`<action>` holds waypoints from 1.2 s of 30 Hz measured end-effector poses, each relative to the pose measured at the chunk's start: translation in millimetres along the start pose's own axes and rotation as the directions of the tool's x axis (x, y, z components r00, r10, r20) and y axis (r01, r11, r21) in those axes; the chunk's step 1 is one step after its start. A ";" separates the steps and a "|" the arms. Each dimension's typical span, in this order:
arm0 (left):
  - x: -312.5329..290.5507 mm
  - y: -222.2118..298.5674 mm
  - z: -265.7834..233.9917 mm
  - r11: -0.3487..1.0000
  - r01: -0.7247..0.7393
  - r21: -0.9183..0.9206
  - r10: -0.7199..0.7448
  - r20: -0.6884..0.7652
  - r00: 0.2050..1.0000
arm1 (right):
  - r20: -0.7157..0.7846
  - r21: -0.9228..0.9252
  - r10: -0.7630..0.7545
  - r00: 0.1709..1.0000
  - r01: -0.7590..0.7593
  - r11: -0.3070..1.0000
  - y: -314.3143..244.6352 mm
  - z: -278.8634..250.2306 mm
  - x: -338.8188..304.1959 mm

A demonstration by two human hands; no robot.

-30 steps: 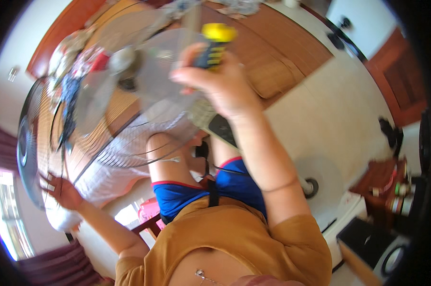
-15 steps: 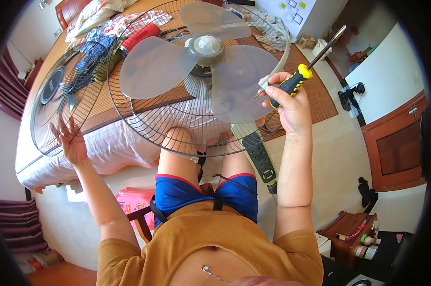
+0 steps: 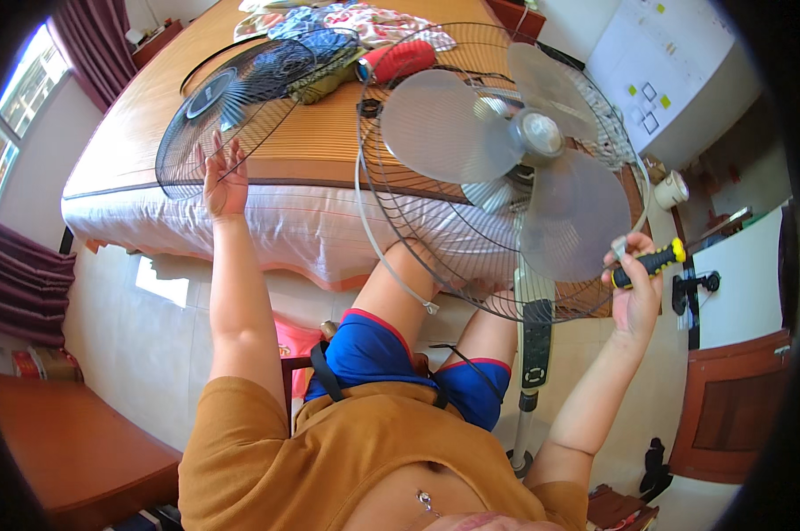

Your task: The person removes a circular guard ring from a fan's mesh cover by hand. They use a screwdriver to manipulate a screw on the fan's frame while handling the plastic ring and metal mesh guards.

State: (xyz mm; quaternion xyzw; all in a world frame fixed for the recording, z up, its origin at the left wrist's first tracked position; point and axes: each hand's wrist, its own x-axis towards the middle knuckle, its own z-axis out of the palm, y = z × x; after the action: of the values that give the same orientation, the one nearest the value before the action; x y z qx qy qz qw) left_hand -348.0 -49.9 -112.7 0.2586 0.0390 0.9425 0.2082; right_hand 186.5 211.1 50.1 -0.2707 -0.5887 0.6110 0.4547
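Note:
My left hand [image 3: 226, 184] has its fingers spread against the lower edge of a round wire fan grille [image 3: 285, 88], which leans over the bed. In my right hand [image 3: 637, 296] is a screwdriver [image 3: 652, 264] with a black and yellow handle. Its fingertips also pinch the end of a pale plastic rim band [image 3: 645, 199] beside the fan's rear grille [image 3: 435, 265]. On the left of that grille the band's other end [image 3: 430, 308] hangs loose. Translucent grey fan blades [image 3: 453, 124] sit uncovered around a hub [image 3: 539, 133] in front of the rear grille.
The fan's stand [image 3: 536, 345] rises between my legs and the right arm. A bed [image 3: 126, 150] with a woven mat bears a red cylinder [image 3: 398, 62] and crumpled clothes [image 3: 391, 22]. A brown table [image 3: 73, 442] stands at lower left, a door [image 3: 727, 407] at right.
The view has swung left, so the fan appears farther right. The left hand has shifted with the front grille over the bed. The band's loose end now hangs at the fan's left.

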 end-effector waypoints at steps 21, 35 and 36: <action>15.4 17.1 -22.4 0.997 -0.005 0.077 0.066 -0.818 0.572 | 0.001 0.124 -0.037 0.999 0.036 0.992 2.2 11.0 -12.4; -191.0 -184.5 323.2 0.380 -0.121 0.917 -0.671 0.363 0.646 | 0.057 0.109 -0.122 0.991 0.116 0.987 11.8 37.0 -69.9; -190.5 -190.7 323.0 0.389 -0.117 0.914 -0.687 0.372 0.624 | 0.059 0.116 -0.147 0.987 0.139 0.983 13.8 36.8 -71.9</action>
State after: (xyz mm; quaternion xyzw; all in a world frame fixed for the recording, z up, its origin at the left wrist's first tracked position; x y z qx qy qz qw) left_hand 34.2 34.1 41.8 0.6570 0.4861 0.5339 0.2169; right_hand 182.9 132.3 27.9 -0.1809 -0.5866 0.6176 0.4917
